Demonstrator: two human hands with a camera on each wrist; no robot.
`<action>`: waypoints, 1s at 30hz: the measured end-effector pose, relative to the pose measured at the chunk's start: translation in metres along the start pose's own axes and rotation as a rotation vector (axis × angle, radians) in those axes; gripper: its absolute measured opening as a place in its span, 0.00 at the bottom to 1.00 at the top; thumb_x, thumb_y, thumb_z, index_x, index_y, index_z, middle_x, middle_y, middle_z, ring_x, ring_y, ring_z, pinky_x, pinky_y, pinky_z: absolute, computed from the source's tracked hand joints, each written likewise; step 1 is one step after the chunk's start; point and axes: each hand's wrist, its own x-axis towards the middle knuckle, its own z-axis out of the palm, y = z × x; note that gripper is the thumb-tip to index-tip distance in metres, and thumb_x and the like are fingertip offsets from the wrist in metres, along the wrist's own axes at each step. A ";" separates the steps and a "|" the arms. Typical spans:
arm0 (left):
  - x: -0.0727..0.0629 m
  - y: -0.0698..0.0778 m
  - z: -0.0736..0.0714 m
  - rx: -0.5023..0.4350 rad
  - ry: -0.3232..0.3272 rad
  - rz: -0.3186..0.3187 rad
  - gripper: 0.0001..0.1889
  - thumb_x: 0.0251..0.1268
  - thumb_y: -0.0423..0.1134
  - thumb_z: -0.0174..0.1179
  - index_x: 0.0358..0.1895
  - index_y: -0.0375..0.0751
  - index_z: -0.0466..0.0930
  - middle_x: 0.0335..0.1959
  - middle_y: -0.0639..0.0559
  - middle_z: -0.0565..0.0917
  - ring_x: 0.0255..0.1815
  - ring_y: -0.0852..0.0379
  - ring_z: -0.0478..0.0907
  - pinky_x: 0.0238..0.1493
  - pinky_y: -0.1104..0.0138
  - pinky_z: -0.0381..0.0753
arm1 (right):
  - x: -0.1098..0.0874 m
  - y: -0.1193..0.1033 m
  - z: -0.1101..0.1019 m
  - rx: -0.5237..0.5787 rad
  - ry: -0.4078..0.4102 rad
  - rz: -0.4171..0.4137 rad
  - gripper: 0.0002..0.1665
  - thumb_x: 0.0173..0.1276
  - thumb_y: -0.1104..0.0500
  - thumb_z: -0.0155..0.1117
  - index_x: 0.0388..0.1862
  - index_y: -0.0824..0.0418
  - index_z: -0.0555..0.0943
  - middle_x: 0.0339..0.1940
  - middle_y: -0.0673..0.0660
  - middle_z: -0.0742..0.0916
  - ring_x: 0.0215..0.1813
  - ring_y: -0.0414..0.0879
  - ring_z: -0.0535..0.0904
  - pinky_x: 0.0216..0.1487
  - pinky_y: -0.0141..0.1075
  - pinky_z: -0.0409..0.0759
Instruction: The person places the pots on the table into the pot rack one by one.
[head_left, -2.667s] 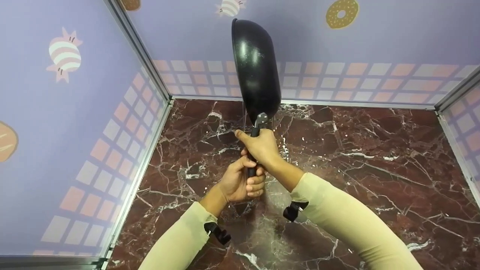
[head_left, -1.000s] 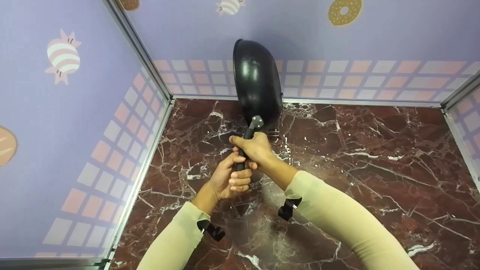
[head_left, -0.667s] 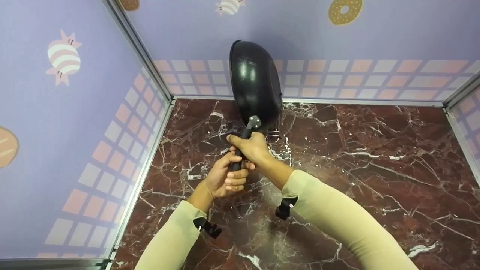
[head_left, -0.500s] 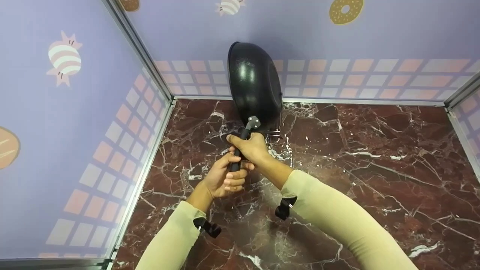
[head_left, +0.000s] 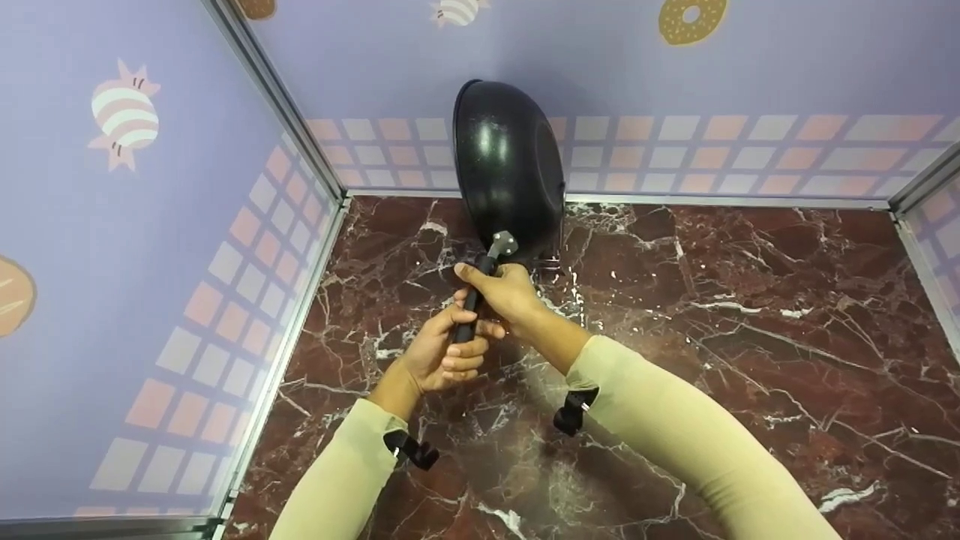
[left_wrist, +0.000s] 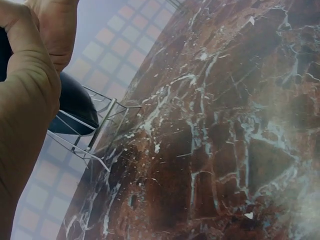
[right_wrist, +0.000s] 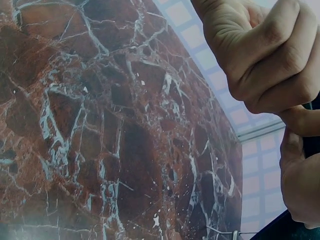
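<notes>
A black wok point(head_left: 506, 161) stands on its side near the back wall, its rounded underside turned to the right. Its black handle point(head_left: 471, 300) points toward me, joined by a metal bracket point(head_left: 503, 244). Around the handle's end, my left hand point(head_left: 442, 349) curls its fingers. Higher up, close to the bracket, my right hand point(head_left: 510, 296) grips the same handle, thumb on its left side. Beneath the wok is a thin metal wire rack point(left_wrist: 112, 112); in the left wrist view the wok's lower edge is between its wires. The wok's inside is hidden.
A dark red marbled tabletop point(head_left: 720, 360) spreads under the hands, with small white specks point(head_left: 574, 289) right of the wok. A patterned back wall point(head_left: 750, 82) and left wall point(head_left: 120, 262) in metal frames enclose it. Each sleeve carries a black camera mount point(head_left: 574, 412).
The wok has come down from its higher position and turned, showing more of its underside. Its handle end has swung left, both hands moving with it; over the last half second it shifts only slightly.
</notes>
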 end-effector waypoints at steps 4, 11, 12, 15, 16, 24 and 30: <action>0.003 -0.005 -0.003 0.025 0.008 -0.001 0.25 0.89 0.47 0.34 0.58 0.35 0.81 0.18 0.63 0.80 0.15 0.70 0.74 0.16 0.77 0.75 | 0.001 0.003 -0.003 -0.017 -0.009 0.012 0.24 0.79 0.48 0.75 0.50 0.71 0.84 0.24 0.53 0.93 0.28 0.42 0.93 0.39 0.34 0.93; 0.006 -0.012 -0.009 0.063 0.047 -0.006 0.25 0.88 0.47 0.35 0.60 0.36 0.80 0.19 0.62 0.80 0.16 0.69 0.75 0.18 0.77 0.76 | 0.002 0.010 -0.009 -0.002 -0.009 0.026 0.18 0.79 0.49 0.75 0.42 0.64 0.84 0.24 0.53 0.92 0.27 0.42 0.92 0.37 0.34 0.93; 0.006 -0.013 -0.009 0.073 0.057 -0.006 0.24 0.88 0.47 0.36 0.60 0.37 0.80 0.20 0.61 0.80 0.16 0.69 0.76 0.19 0.77 0.77 | 0.002 0.010 -0.009 0.002 -0.010 0.028 0.18 0.79 0.49 0.75 0.42 0.63 0.83 0.24 0.53 0.92 0.27 0.42 0.92 0.37 0.34 0.93; 0.007 -0.015 -0.010 0.107 0.102 -0.001 0.23 0.87 0.48 0.37 0.62 0.38 0.78 0.21 0.60 0.80 0.19 0.67 0.79 0.20 0.76 0.78 | 0.001 0.010 -0.011 0.025 -0.014 0.033 0.18 0.79 0.50 0.75 0.44 0.64 0.83 0.25 0.54 0.93 0.27 0.42 0.93 0.36 0.33 0.93; 0.007 -0.016 -0.010 0.122 0.121 0.000 0.22 0.87 0.49 0.38 0.62 0.39 0.77 0.21 0.60 0.80 0.19 0.66 0.80 0.21 0.76 0.78 | 0.000 0.009 -0.011 0.033 -0.015 0.035 0.18 0.79 0.50 0.75 0.45 0.64 0.83 0.25 0.54 0.93 0.27 0.42 0.93 0.36 0.33 0.93; 0.013 -0.023 -0.009 0.233 0.337 -0.004 0.20 0.88 0.50 0.37 0.59 0.41 0.74 0.24 0.55 0.82 0.23 0.61 0.83 0.26 0.72 0.85 | 0.000 0.011 -0.017 0.057 -0.015 0.035 0.19 0.79 0.51 0.75 0.47 0.65 0.80 0.28 0.58 0.94 0.29 0.45 0.94 0.39 0.37 0.95; 0.018 -0.027 -0.011 0.279 0.402 -0.010 0.20 0.90 0.49 0.35 0.56 0.41 0.75 0.30 0.52 0.86 0.30 0.57 0.88 0.37 0.67 0.91 | 0.000 0.012 -0.021 0.055 -0.020 0.039 0.20 0.80 0.52 0.73 0.51 0.69 0.80 0.30 0.59 0.94 0.32 0.46 0.94 0.41 0.38 0.95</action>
